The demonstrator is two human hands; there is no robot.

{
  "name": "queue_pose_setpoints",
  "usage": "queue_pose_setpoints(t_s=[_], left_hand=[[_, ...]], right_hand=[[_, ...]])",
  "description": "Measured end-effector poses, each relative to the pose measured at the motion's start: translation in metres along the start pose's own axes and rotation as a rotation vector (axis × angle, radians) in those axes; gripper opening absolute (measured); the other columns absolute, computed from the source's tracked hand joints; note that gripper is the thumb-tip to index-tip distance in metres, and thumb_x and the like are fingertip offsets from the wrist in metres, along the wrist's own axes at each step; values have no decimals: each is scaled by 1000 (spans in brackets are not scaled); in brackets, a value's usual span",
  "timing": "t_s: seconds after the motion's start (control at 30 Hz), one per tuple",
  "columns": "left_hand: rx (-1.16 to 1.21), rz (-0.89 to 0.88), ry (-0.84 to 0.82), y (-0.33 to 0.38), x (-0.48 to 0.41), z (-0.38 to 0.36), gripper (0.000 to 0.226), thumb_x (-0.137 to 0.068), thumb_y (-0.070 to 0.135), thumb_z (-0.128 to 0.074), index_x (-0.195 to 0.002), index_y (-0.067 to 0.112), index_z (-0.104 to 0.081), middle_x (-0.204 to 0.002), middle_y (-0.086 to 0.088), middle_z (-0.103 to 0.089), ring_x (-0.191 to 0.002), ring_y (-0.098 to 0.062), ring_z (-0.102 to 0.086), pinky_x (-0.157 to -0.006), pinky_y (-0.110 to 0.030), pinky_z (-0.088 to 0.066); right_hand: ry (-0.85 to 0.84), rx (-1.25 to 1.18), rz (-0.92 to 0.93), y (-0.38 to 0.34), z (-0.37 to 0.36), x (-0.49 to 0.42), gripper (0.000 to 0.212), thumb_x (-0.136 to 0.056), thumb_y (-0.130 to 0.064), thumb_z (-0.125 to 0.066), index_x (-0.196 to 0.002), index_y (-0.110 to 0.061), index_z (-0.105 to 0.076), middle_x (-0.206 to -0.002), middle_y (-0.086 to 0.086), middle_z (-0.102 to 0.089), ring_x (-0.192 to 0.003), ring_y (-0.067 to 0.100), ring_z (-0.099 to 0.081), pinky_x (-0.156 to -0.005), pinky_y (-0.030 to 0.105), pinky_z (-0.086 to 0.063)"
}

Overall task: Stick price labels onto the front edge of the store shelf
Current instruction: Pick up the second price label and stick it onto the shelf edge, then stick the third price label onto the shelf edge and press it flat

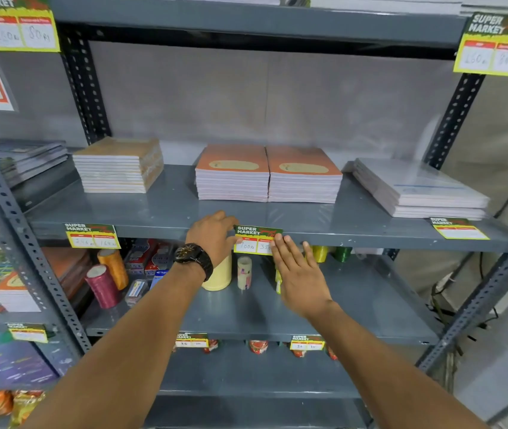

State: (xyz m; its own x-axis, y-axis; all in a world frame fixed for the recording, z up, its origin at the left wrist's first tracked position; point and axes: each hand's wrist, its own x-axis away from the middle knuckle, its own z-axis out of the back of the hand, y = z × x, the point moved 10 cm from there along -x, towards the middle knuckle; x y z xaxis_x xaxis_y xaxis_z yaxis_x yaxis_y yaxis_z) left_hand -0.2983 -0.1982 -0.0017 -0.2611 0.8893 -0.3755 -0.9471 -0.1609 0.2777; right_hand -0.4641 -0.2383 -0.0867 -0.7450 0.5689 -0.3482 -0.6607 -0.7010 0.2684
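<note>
A green, red and yellow price label (254, 238) sits on the front edge of the grey middle shelf (159, 232), below the orange notebooks. My left hand (212, 236), with a black watch on the wrist, touches the label's left side with its thumb. My right hand (299, 274) lies flat with fingers apart, its fingertips pressing the label's lower right corner. Neither hand grips anything. Two more labels hang on the same edge, one at the left (91, 236) and one at the right (458, 228).
Stacks of notebooks (268, 173) and paper rest on the middle shelf. Thread spools (102, 284), a yellow roll and small boxes stand on the shelf below. Perforated steel uprights (20, 230) frame the rack. More labels hang on the upper and lower shelf edges.
</note>
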Motion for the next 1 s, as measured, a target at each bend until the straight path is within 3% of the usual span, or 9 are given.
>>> queue_pose_setpoints(t_s=[0.13, 0.2, 0.33, 0.5, 0.6, 0.7, 0.87, 1.0], left_hand=[[69, 22, -57, -3, 10, -2, 73, -71, 41, -78, -135, 30, -45, -117, 3, -59, -112, -20, -58, -90, -38, -51], [76, 26, -72, -2, 13, -1, 80, -71, 47, -75, -139, 31, -37, -122, 4, -58, -116, -18, -56, -94, -39, -50], [181, 55, -29, 4, 10, 1, 65, -77, 52, -63, -135, 29, -43, -121, 2, -62, -113, -21, -57, -93, -38, -50], [118, 49, 128, 34, 3, 13, 52, -80, 50, -58, -122, 20, -54, -112, -9, -62, -104, -34, -55, -85, -44, -50], [-20, -9, 240, 81, -1, 16, 45, -81, 43, -61, -118, 18, -58, -116, -11, -54, -103, -35, -50, -83, -44, -45], [-40, -37, 210, 127, -15, 6, 44, -83, 42, -57, -121, 20, -56, -123, -8, -50, -108, -33, -46, -87, -44, -42], [72, -92, 89, 226, -45, -36, 34, -87, 40, -54, -115, 22, -59, -122, -6, -54, -112, -32, -48, -91, -42, -43], [174, -101, -51, 306, -67, -88, 32, -88, 42, -53, -113, 24, -63, -122, -7, -61, -113, -33, -54, -94, -39, -46]], right_hand=[[50, -186, 10, 7, 18, 10, 84, -76, -11, -57, -151, -10, -19, -161, 8, -17, -148, 25, -16, -120, 47, -17], [105, -316, 22, 20, 32, 19, 74, -79, -5, -51, -149, -10, -26, -159, 9, -24, -147, 25, -20, -119, 46, -21], [250, -467, -123, 80, 63, 49, 63, -84, -3, -51, -144, -14, -38, -152, 7, -38, -140, 22, -34, -116, 38, -29], [336, -574, -363, 173, 84, 84, 51, -86, -3, -52, -135, -18, -51, -142, 6, -50, -128, 23, -48, -108, 34, -39], [337, -568, -497, 233, 95, 102, 44, -87, -4, -54, -131, -13, -55, -135, 8, -55, -122, 25, -48, -102, 22, -31], [376, -564, -561, 289, 101, 118, 40, -84, -4, -58, -123, -13, -60, -125, 10, -61, -117, 29, -54, -100, 32, -40], [206, -586, -721, 379, 74, 132, 41, -87, -11, -59, -128, -10, -55, -130, 13, -59, -117, 33, -55, -95, 38, -43], [37, -569, -689, 424, 48, 126, 48, -90, -17, -57, -135, -6, -46, -134, 20, -56, -121, 38, -52, -96, 41, -45]])
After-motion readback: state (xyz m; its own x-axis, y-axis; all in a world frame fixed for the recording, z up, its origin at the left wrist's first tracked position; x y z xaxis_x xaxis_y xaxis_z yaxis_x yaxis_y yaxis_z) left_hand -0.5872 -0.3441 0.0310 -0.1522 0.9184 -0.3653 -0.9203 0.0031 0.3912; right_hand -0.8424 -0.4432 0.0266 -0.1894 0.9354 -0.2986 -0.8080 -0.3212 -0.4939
